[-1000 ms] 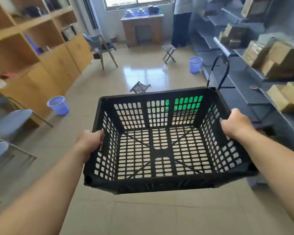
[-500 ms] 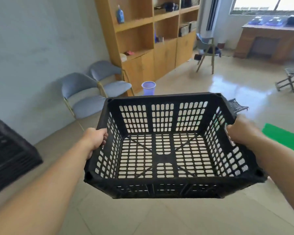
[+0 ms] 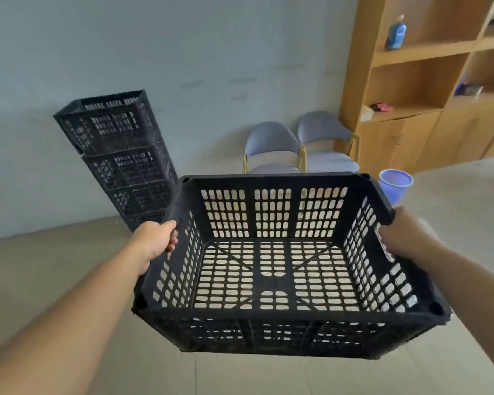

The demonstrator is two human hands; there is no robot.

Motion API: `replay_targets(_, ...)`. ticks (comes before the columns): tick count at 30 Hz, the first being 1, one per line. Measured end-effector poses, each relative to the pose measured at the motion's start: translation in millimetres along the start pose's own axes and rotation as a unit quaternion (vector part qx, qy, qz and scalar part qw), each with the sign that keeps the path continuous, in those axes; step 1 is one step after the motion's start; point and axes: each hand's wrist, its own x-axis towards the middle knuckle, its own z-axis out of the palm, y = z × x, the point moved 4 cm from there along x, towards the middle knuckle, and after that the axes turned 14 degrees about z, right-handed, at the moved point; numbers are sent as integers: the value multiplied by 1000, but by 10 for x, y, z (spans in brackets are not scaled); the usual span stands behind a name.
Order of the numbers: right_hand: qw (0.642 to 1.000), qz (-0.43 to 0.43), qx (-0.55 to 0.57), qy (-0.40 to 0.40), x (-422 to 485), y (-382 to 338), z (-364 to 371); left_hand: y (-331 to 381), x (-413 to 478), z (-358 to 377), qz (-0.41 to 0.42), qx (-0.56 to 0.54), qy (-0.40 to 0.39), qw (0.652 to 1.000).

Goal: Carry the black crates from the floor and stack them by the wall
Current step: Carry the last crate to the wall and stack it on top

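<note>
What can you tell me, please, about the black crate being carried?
The black crate looks like rigid plastic. It is rectangular and open-topped, with rounded slots through its walls and base and diagonal ribs across the base. It is empty and held roughly level in the air. The left hand grips its left rim, the right hand its right rim.

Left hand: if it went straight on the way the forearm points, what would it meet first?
The left hand grips the left rim of the carried crate, which would travel with it. Beyond, the nearest thing near that line looks like the stack of black crates at the wall; depth is unclear.
</note>
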Motion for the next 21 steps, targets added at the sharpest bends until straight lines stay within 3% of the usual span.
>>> replay_targets(8,989,-125,-45,-62,128,-1819,764,-588,313,-1040,-68,-32,117,990)
replay_targets(12,981,-162,-59,-85,13,-2795,1244,-942,671,-1682,-95,-54,124,986)
replay_targets(17,981,-150,-67,-99,-135,-3841,1718,-1158,1296,-2594,-142,-140,103,975)
replay_targets(21,982,-158,-37,-98,-247,-4611,1855,-1050,1898,-3191,-111,-147,98,978)
